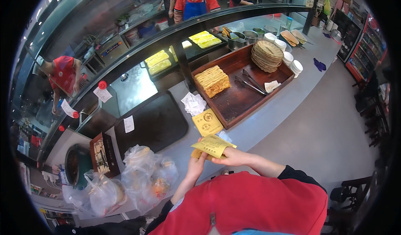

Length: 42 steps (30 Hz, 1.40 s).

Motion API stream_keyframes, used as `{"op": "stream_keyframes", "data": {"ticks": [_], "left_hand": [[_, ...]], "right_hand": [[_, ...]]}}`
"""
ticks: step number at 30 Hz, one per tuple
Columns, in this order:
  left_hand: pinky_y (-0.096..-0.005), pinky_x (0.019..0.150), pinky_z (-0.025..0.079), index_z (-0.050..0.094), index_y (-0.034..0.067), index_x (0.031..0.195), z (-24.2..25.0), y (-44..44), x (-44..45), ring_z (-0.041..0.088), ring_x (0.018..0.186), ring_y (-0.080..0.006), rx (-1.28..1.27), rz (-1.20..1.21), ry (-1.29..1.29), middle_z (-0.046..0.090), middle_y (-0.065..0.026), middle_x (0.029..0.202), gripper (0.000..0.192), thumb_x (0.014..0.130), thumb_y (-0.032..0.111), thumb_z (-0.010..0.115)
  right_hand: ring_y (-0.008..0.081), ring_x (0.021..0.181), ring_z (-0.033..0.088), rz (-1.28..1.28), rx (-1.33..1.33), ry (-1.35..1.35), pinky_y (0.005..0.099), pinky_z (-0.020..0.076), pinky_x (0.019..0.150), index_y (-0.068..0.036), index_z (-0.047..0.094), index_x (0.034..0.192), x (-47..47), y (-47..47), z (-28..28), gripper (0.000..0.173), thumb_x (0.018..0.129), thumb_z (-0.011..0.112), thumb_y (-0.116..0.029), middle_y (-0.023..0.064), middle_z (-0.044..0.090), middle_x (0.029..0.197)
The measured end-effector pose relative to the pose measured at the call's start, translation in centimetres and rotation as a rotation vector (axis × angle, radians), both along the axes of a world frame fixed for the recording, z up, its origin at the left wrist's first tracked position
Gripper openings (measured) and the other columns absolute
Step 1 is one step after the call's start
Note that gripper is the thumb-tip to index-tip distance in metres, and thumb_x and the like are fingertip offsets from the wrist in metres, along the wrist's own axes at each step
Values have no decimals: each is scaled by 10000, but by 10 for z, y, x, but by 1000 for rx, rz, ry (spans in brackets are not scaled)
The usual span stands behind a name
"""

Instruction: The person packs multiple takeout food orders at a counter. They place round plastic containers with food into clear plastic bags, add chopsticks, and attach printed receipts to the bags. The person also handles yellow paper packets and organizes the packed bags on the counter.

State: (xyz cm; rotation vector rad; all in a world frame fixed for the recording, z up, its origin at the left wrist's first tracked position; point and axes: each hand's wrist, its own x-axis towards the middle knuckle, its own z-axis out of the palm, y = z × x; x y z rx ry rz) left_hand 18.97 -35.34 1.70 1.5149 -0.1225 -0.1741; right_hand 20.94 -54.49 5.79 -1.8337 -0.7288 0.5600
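A yellow printed paper bag [214,144] is held low over the counter's front edge, between both hands. My left hand [197,164] pinches its lower left side, thumb on top. My right hand [233,156] grips the right side, its fingers partly hidden by the paper. Just beyond lie more yellow paper bags [206,122], against the corner of a wooden tray [247,117]. That tray holds stacked fried flatbread pieces [213,79], metal tongs [250,83], a crumpled tissue [272,86] and a tall pile of round flatbreads [267,56].
Paper slips [193,103] lie beside the tray. Left are a black tray [153,119], filled plastic bags [144,178] and a chopstick box [100,153]. A glass partition frame [206,24] stands behind, with co-workers [195,6] beyond it. White cups [296,67] line the tray's far side.
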Motion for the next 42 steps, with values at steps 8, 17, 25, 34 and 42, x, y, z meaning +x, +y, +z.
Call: {"op": "stream_keyframes", "data": {"ticks": [8, 17, 25, 34, 42], "left_hand": [[-299, 967, 357, 419, -4, 1288, -9, -39, 25, 445, 1165, -192, 60, 82, -215, 460, -98, 1304, 370, 944, 131, 443], [-290, 880, 419, 544, 10, 1172, -34, -114, 85, 531, 1026, -165, 137, 162, 206, 596, -70, 1101, 310, 933, 202, 501], [-288, 880, 428, 467, -28, 1225, -33, -163, 98, 547, 1024, -160, -250, 782, 299, 573, -88, 1148, 339, 932, 142, 491], [-317, 891, 436, 486, -10, 1201, -7, -163, 74, 560, 1027, -183, -374, 900, 230, 576, -96, 1142, 313, 927, 140, 507], [-281, 806, 451, 578, 6, 1132, -8, -185, 78, 582, 916, -151, 145, 601, 143, 644, -87, 994, 331, 922, 256, 524]], "right_hand": [[357, 1210, 405, -131, -42, -358, 420, 331, 996, -72, 387, 1323, 17, -37, 4, 723, 813, 541, -560, 203, 440, 1297], [375, 1095, 505, 8, -181, -162, 399, 423, 900, -8, 458, 1240, 119, -133, -6, 749, 799, 515, -611, 243, 530, 1170], [378, 897, 606, -34, -606, -110, 411, 486, 756, 36, 550, 1051, 232, -156, -23, 651, 784, 559, -558, 211, 634, 949], [255, 855, 637, 38, 38, -99, 341, 500, 726, 39, 562, 1027, 202, -138, -45, 377, 860, 594, -297, 134, 653, 889], [123, 732, 627, -211, 97, 160, 255, 491, 654, -5, 620, 810, 189, -164, -37, 167, 794, 688, -156, 56, 645, 806]]}}
